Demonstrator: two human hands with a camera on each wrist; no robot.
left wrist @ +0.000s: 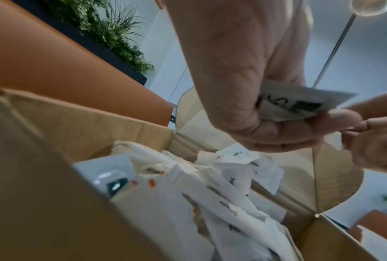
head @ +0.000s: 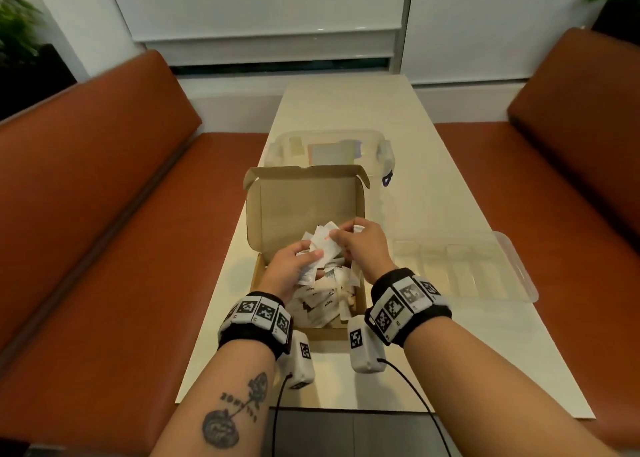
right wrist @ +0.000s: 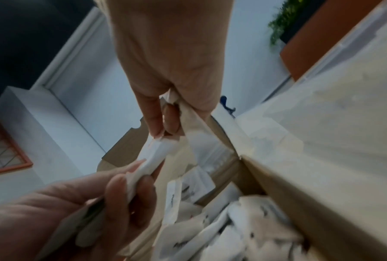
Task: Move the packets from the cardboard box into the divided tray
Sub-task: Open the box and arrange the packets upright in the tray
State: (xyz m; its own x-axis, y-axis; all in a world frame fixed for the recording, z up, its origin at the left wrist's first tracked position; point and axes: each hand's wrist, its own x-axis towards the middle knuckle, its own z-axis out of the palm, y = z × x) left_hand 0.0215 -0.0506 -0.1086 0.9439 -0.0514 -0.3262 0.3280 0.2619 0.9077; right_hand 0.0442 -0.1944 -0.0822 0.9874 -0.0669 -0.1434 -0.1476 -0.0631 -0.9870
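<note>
An open cardboard box (head: 258,276) sits on the table before me, filled with several white packets (head: 322,304). Both hands hover over it. My left hand (head: 294,266) grips a bunch of white packets (left wrist: 299,104) between thumb and curled fingers. My right hand (head: 353,242) pinches a white packet (right wrist: 156,151) from that bunch between thumb and fingertips. The clear divided tray (head: 464,269) lies to the right of the box, its compartments showing nothing inside.
A clear plastic lidded container (head: 329,148) stands behind the box's raised lid (head: 304,207). Orange bench seats (head: 104,214) flank the narrow cream table (head: 450,352). Cables run from both wrist units off the table's near edge.
</note>
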